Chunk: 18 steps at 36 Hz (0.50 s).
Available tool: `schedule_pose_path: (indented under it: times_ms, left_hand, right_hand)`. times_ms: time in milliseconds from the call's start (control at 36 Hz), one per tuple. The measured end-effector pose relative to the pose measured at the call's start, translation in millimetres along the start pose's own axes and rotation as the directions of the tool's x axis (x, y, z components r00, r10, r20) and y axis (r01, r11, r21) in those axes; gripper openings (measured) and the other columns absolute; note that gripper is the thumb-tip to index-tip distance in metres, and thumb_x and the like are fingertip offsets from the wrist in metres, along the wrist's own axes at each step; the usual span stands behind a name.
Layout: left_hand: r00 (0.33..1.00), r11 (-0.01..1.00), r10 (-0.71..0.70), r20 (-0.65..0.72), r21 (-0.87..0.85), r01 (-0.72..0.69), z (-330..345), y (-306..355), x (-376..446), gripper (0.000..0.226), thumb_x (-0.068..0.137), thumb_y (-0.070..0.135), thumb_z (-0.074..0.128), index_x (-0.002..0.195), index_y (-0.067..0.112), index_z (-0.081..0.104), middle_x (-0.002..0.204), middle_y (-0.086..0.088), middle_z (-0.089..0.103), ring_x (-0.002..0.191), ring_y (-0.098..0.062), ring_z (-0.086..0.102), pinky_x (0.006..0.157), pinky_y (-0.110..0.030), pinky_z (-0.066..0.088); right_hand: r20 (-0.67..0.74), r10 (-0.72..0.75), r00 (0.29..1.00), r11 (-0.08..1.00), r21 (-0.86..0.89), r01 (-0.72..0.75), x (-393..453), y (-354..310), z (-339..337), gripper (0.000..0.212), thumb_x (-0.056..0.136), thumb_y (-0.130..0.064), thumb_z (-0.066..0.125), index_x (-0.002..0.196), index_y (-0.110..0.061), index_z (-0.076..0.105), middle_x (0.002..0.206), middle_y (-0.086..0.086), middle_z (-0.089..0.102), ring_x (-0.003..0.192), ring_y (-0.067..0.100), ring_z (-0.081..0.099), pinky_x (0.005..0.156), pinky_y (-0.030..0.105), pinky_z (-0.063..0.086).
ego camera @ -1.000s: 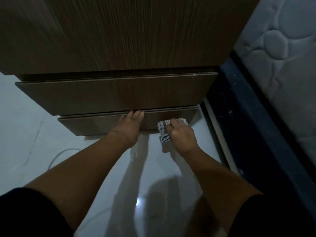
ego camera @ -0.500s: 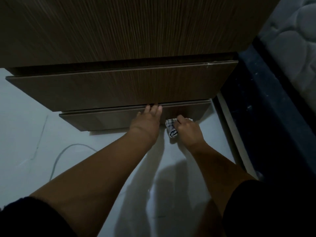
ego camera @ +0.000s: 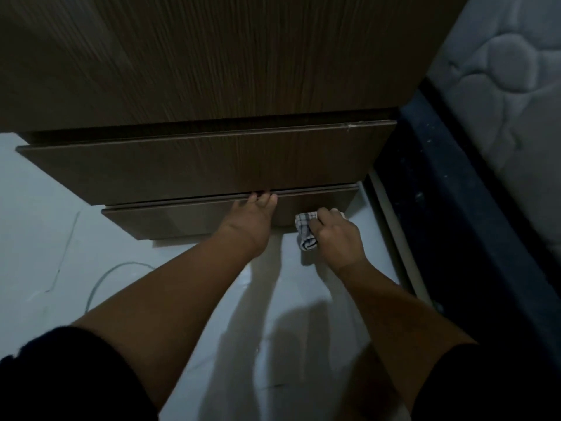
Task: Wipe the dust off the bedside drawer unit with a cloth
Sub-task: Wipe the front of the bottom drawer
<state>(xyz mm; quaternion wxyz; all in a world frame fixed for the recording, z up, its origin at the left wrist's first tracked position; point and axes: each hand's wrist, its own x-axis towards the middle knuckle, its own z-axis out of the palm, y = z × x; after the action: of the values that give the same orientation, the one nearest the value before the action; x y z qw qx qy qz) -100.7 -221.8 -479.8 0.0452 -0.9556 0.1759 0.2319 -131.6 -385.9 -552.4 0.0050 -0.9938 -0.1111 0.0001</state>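
Head view only, dim light. The drawer unit (ego camera: 212, 71) stands against the bed, and I'm looking down its top and two drawer fronts. The left hand (ego camera: 250, 218) is on the lower drawer (ego camera: 182, 218), its fingers (ego camera: 262, 197) hooked over the top edge into the gap under the upper drawer (ego camera: 197, 165); looks like a brace or a pull grip, can't tell which. The right hand (ego camera: 335, 235) is curled tight around a bunched checked cloth (ego camera: 306, 230), pressed against the right end of the lower drawer front, near the floor (ego camera: 45, 223). My read: lower front is the step in hand. To do it well, I'd flatten the cloth out instead of keeping it wadded, so more fabric meets the panel, run long strokes along the grain from right end to left, then do the top lip where the left fingers sit, and hold the drawer steady so it doesn't slide under pressure. Hard to see: the fingertips of the left hand vanish in the gap, the right fingers are mostly behind the cloth and knuckles, dust isn't visible at this exposure, so I can't judge which panels are clean. The unit's left side and base are cut off or in shadow. Mattress (ego camera: 501, 71) is just to the right, and a thin cable (ego camera: 103, 278) lies on the floor at left.
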Motion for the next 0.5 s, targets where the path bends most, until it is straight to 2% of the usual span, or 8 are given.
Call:
schedule_pose_path:
  times_ms: [56,111,167,250,306,361,472,500]
  left_hand:
    - [1.0,1.0,0.008,-0.024,0.004,-0.008,-1,0,-3,0.077,0.093,0.006,0.044,0.154,0.014,-0.001,0.162,-0.002,0.001,0.15,-0.022,0.005,0.121,-0.04,0.011]
    - [0.999,1.0,0.023,-0.047,0.01,-0.022,-2,2,-5,0.079,0.092,0.005,0.045,0.154,0.014,-0.002,0.162,-0.001,0.0,0.15,-0.022,0.004,0.121,-0.04,0.01]
    - [0.997,0.999,0.045,-0.063,0.01,-0.044,-2,7,-4,0.08,0.092,0.003,0.045,0.154,0.013,-0.004,0.162,0.0,-0.003,0.15,-0.022,0.002,0.121,-0.039,0.009]
    - [0.995,0.998,0.066,-0.072,0.017,-0.065,-1,15,0,0.079,0.093,0.005,0.044,0.154,0.012,-0.005,0.162,-0.001,-0.004,0.15,-0.022,0.001,0.121,-0.039,0.01]
    - [0.997,0.999,0.051,-0.065,0.011,-0.05,1,18,4,0.078,0.093,0.005,0.043,0.154,0.012,-0.005,0.162,-0.001,-0.003,0.15,-0.021,0.002,0.121,-0.039,0.011]
    - [0.998,0.999,0.036,-0.06,0.01,-0.035,3,19,7,0.079,0.093,0.005,0.044,0.154,0.012,-0.005,0.162,-0.001,-0.003,0.15,-0.023,0.001,0.121,-0.039,0.012]
    - [0.998,0.999,0.036,-0.046,0.04,-0.035,3,22,9,0.078,0.094,0.007,0.043,0.154,0.01,-0.006,0.162,-0.003,-0.004,0.15,-0.025,0.001,0.12,-0.039,0.015]
    - [0.998,0.998,0.037,-0.043,0.046,-0.035,3,22,9,0.077,0.094,0.007,0.042,0.154,0.01,-0.007,0.162,-0.003,-0.005,0.15,-0.025,0.001,0.12,-0.038,0.016]
  right_hand:
    - [-0.107,-0.028,0.994,0.999,-0.046,0.023,-3,8,-18,0.035,0.045,-0.009,0.082,0.077,-0.006,0.069,0.075,0.011,0.063,0.064,0.028,0.061,0.045,0.027,0.047]
    - [-0.214,-0.058,0.975,0.994,-0.1,0.037,-2,20,-32,0.014,0.059,-0.006,0.062,0.071,-0.009,0.068,0.071,0.008,0.062,0.061,0.025,0.061,0.041,0.024,0.042]
    - [-0.275,-0.084,0.958,0.991,-0.128,0.05,0,30,-42,0.021,0.066,-0.007,0.046,0.068,-0.009,0.066,0.068,0.008,0.061,0.058,0.024,0.06,0.038,0.022,0.039]
    - [-0.319,-0.099,0.943,0.99,-0.126,0.061,4,42,-42,0.023,0.066,-0.008,0.041,0.065,-0.006,0.063,0.066,0.011,0.058,0.054,0.025,0.059,0.036,0.022,0.037]
    - [-0.297,-0.094,0.95,0.991,-0.121,0.06,7,44,-38,0.021,0.065,-0.007,0.043,0.064,-0.006,0.064,0.065,0.011,0.058,0.053,0.025,0.059,0.036,0.021,0.038]
    - [-0.273,-0.074,0.959,0.993,-0.111,0.045,10,43,-33,0.01,0.06,-0.003,0.058,0.065,-0.005,0.066,0.065,0.012,0.06,0.052,0.026,0.061,0.037,0.021,0.04]
    - [-0.087,0.006,0.996,1.0,-0.01,-0.007,13,41,-8,0.043,0.031,-0.006,0.089,0.069,-0.002,0.068,0.07,0.015,0.062,0.053,0.029,0.062,0.04,0.026,0.047]
    - [-0.045,0.026,0.999,1.0,-0.011,-0.027,14,40,-2,0.045,0.036,-0.009,0.09,0.074,-0.001,0.069,0.076,0.016,0.063,0.058,0.031,0.064,0.044,0.029,0.05]
